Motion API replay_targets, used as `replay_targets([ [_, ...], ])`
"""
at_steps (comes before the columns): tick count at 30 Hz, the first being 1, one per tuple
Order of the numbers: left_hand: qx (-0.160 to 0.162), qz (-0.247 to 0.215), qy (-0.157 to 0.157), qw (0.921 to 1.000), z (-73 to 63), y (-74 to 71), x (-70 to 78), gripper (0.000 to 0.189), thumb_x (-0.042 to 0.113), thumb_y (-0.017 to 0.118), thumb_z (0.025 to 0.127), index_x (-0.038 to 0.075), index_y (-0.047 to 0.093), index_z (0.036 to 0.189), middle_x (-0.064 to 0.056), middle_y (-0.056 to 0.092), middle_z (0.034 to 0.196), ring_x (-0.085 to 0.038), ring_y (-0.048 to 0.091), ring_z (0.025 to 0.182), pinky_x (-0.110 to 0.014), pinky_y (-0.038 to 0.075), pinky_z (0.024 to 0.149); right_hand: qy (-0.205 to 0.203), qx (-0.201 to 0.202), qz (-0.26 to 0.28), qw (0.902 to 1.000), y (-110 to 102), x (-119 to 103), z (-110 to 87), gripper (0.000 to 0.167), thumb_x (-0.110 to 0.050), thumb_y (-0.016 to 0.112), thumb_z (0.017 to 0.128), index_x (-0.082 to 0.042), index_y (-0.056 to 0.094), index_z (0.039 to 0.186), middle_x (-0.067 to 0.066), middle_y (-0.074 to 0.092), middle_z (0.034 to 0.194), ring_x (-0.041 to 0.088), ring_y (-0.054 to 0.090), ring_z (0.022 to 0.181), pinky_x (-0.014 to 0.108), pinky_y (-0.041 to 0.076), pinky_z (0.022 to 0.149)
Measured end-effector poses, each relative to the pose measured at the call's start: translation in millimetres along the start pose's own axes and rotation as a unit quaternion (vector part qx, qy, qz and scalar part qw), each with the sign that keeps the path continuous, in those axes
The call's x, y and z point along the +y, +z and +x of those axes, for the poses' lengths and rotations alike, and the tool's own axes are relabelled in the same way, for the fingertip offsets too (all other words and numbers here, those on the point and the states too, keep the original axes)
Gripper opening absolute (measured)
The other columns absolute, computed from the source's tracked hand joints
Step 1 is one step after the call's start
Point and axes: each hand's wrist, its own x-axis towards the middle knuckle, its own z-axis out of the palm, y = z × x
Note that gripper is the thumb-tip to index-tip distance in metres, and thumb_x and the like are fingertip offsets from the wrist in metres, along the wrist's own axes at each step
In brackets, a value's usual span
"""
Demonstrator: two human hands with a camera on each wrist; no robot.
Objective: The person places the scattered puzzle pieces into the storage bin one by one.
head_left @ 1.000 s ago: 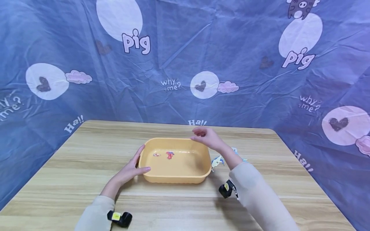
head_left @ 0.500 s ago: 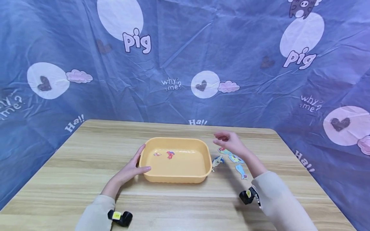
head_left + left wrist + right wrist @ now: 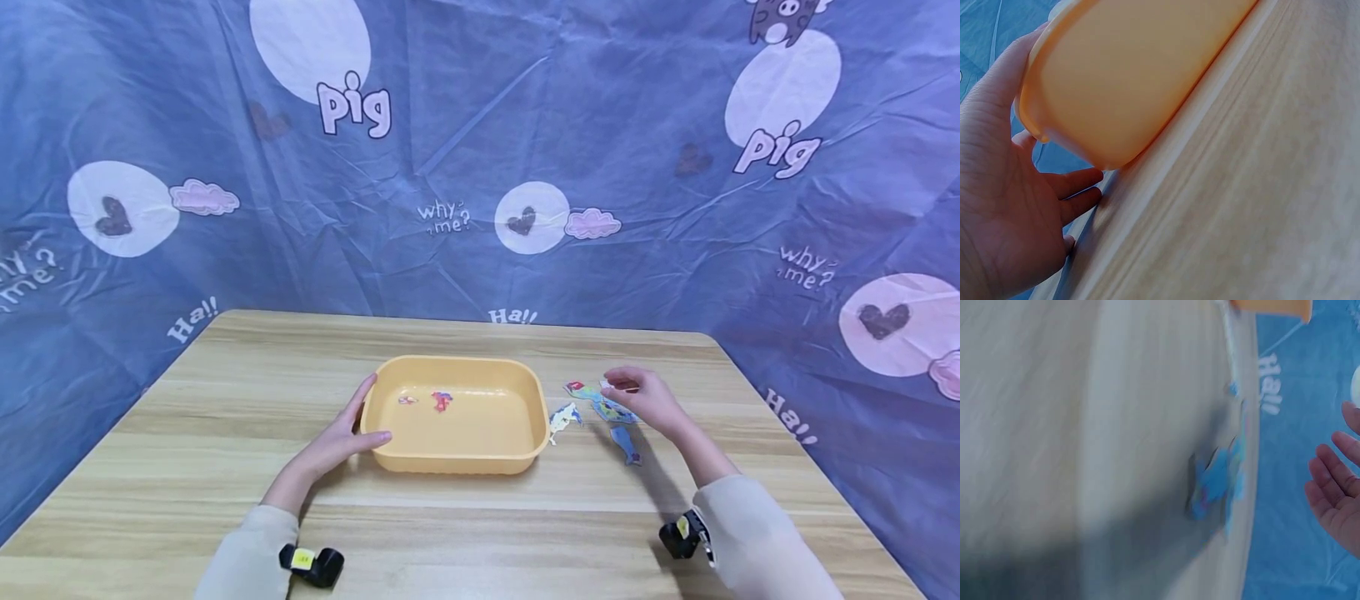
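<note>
A yellow plastic basin [image 3: 465, 429] stands mid-table; a red and blue cutout piece [image 3: 442, 402] and a small pale piece [image 3: 407, 401] lie inside. My left hand [image 3: 335, 442] holds its left end, thumb over the rim and fingers outside the wall; in the left wrist view the hand [image 3: 1016, 219] shows its palm, some fingers beside the wall. My right hand [image 3: 647, 400] hovers above flat colourful cutouts [image 3: 613, 412], nothing visible in it; in the right wrist view its fingers [image 3: 1329, 478] are loosely bent. Nearby lie a blue cutout [image 3: 626, 446] and a white-and-blue one [image 3: 565, 421].
The light wooden table [image 3: 465, 542] carries everything. A blue patterned cloth [image 3: 465, 150] hangs behind it and at both sides. Each sleeve has a black wrist camera [image 3: 318, 567] near the cuff.
My right hand has moved right from over the basin's back rim to above the cutouts, lowering lately. The left hand and basin have stayed put.
</note>
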Motion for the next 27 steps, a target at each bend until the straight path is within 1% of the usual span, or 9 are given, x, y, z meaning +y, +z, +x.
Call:
replay_targets([
  [4, -0.002, 0.001, -0.003, 1.0, 0.3, 0.0, -0.2, 0.091, 0.023, 0.066, 0.075, 0.026, 0.003, 0.14, -0.014, 0.0, 0.142, -0.029, 0.004, 0.127, -0.049, 0.004, 0.098, 0.018, 0.014, -0.008, 0.9997, -4, 15, -5.4, 0.033, -0.011, 0.06, 0.081, 0.012, 0.054, 0.104, 0.023, 0.057, 0.097, 0.032, 0.053, 0.087, 0.037, 0.044, 0.073],
  [9, -0.003, 0.001, -0.003, 1.0, 0.4, -0.2, -0.1, 0.09, 0.024, 0.066, 0.075, 0.026, 0.003, 0.139, -0.015, 0.001, 0.142, -0.029, 0.004, 0.127, -0.049, 0.004, 0.099, 0.028, 0.023, -0.02, 0.9991, -5, 31, -10.3, 0.031, -0.007, 0.061, 0.079, 0.013, 0.055, 0.101, 0.025, 0.057, 0.096, 0.033, 0.053, 0.086, 0.035, 0.045, 0.071],
  [15, -0.002, -0.005, -0.005, 1.0, 0.1, -0.7, 0.4, 0.091, 0.024, 0.066, 0.075, 0.026, 0.003, 0.139, -0.015, 0.003, 0.142, -0.029, 0.006, 0.126, -0.048, 0.005, 0.099, 0.03, 0.016, -0.056, 0.9979, -6, 45, -14.7, 0.032, -0.009, 0.062, 0.078, 0.012, 0.056, 0.101, 0.027, 0.055, 0.1, 0.039, 0.051, 0.09, 0.044, 0.043, 0.075],
  [18, -0.003, -0.005, -0.007, 1.0, 0.2, -0.4, 0.7, 0.091, 0.024, 0.066, 0.075, 0.026, 0.002, 0.139, -0.016, 0.003, 0.142, -0.029, 0.007, 0.126, -0.048, 0.006, 0.099, 0.037, 0.009, -0.063, 0.9973, -6, 52, -17.1, 0.032, -0.008, 0.063, 0.077, 0.011, 0.057, 0.101, 0.029, 0.052, 0.103, 0.041, 0.05, 0.092, 0.047, 0.041, 0.078],
  [20, -0.006, -0.004, -0.007, 1.0, 0.2, -0.4, 0.5, 0.091, 0.024, 0.066, 0.075, 0.026, 0.002, 0.139, -0.016, 0.003, 0.142, -0.03, 0.007, 0.126, -0.048, 0.006, 0.099, 0.034, 0.006, -0.067, 0.9972, -6, 55, -18.1, 0.031, -0.007, 0.064, 0.075, 0.011, 0.057, 0.1, 0.03, 0.052, 0.102, 0.042, 0.05, 0.092, 0.048, 0.04, 0.079],
  [27, -0.006, -0.006, -0.005, 1.0, -0.3, -1.4, 1.2, 0.09, 0.023, 0.066, 0.075, 0.028, 0.002, 0.139, -0.016, 0.002, 0.142, -0.03, 0.007, 0.126, -0.048, 0.006, 0.099, 0.021, 0.005, -0.092, 0.9955, -4, 60, -19.1, 0.029, -0.008, 0.067, 0.072, 0.007, 0.061, 0.096, 0.025, 0.056, 0.099, 0.038, 0.05, 0.092, 0.048, 0.038, 0.079],
])
